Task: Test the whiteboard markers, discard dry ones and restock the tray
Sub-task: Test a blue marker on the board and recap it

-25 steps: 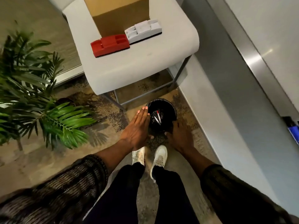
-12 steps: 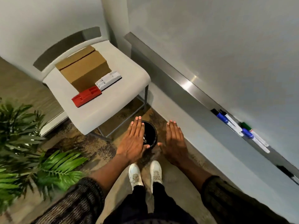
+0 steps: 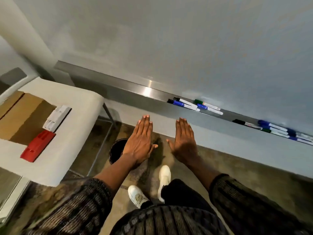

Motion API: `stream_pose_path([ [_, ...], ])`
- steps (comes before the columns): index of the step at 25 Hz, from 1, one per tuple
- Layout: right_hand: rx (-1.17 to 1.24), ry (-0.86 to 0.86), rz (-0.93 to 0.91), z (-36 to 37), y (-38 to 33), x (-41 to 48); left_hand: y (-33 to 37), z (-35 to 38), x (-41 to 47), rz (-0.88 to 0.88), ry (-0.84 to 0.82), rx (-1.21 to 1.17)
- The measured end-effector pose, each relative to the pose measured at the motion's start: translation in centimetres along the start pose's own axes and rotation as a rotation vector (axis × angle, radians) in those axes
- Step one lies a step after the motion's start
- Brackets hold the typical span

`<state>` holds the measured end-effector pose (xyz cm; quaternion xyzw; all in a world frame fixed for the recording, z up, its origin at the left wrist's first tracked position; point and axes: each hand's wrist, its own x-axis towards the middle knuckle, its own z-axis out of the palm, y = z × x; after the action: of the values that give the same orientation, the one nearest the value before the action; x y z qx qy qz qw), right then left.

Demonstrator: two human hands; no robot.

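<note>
Markers (image 3: 194, 105) lie lengthwise along the tray (image 3: 152, 92), caps toward its left end. Left hand (image 3: 140, 141) and right hand (image 3: 184, 141) hover flat, fingers extended, empty, above the floor.

The left hand (image 3: 140, 141) covers most of the black bin (image 3: 116, 150), so only its left rim shows and nothing inside can be read. Along the tray (image 3: 152, 92), the far markers (image 3: 277, 128) smear into blur and run off the right edge; their count is unclear. The cardboard box (image 3: 20, 116) is cut by the left edge. Labels on the near markers (image 3: 194, 105) are too small to read. Both sleeves leave the bottom edge.
</note>
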<state>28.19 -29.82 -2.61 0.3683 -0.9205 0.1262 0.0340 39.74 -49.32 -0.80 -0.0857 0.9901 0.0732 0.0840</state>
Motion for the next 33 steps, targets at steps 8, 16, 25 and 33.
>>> stream_pose_path([
  [8,-0.072,0.134,0.108,-2.6,11.8,-1.1,8.2,-2.0,7.7,0.161,-0.065,0.105],
  [16,-0.048,0.085,0.195,-5.2,20.5,3.1,12.6,-2.0,15.4,0.160,-0.056,0.158],
  [25,-0.119,0.144,0.166,-4.1,24.5,5.4,14.3,-0.6,18.0,0.125,-0.089,0.151],
  [33,-0.192,0.054,0.162,-3.9,25.0,6.6,13.8,0.8,18.6,0.154,-0.085,0.154],
])
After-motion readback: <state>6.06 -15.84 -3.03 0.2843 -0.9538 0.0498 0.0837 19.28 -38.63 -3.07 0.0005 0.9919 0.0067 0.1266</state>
